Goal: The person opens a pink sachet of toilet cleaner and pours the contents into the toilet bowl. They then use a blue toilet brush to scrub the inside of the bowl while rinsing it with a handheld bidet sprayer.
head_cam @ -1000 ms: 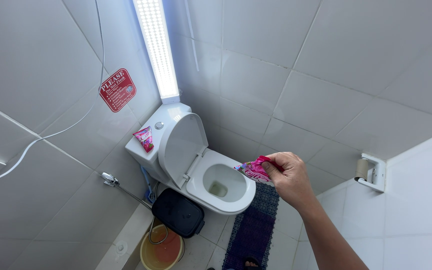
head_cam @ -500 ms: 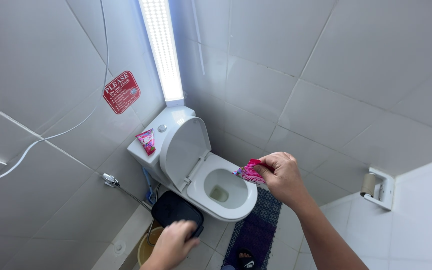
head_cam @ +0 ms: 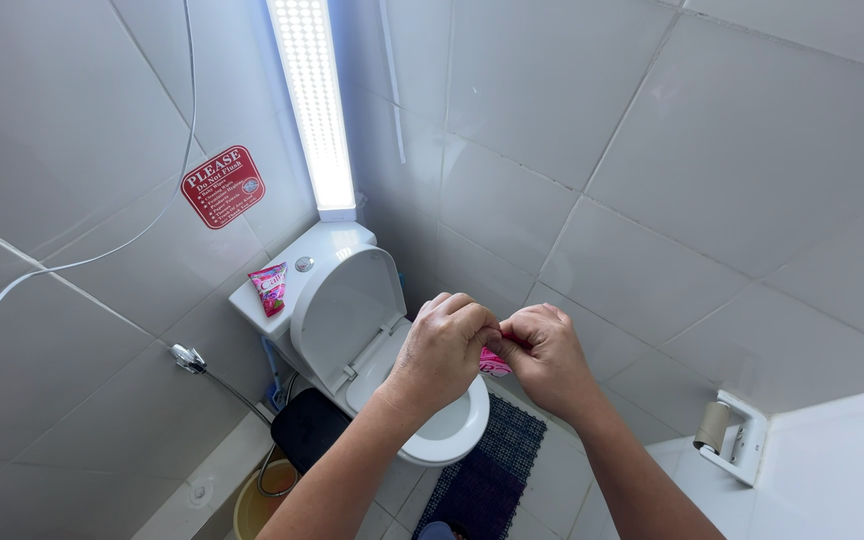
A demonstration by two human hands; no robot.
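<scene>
My left hand point(head_cam: 444, 345) and my right hand point(head_cam: 545, 357) meet above the white toilet bowl point(head_cam: 444, 433), fingers pinched together on a small pink sachet point(head_cam: 495, 362). Only a sliver of the sachet shows between the fingertips. The toilet lid point(head_cam: 347, 305) stands raised against the cistern point(head_cam: 292, 280). A second pink sachet point(head_cam: 272, 288) lies on top of the cistern, to the left of the round flush button.
A dark mat point(head_cam: 487, 475) lies in front of the toilet, with a black bin point(head_cam: 307, 428) and a yellow bucket point(head_cam: 252, 505) to its left. A spray hose point(head_cam: 192, 358), a red wall sign point(head_cam: 223, 186), a strip light point(head_cam: 314, 100) and a paper-roll holder point(head_cam: 727, 435) hang on the tiled walls.
My left hand rose from near the floor and joined my right hand on the sachet. The view moved closer to the toilet.
</scene>
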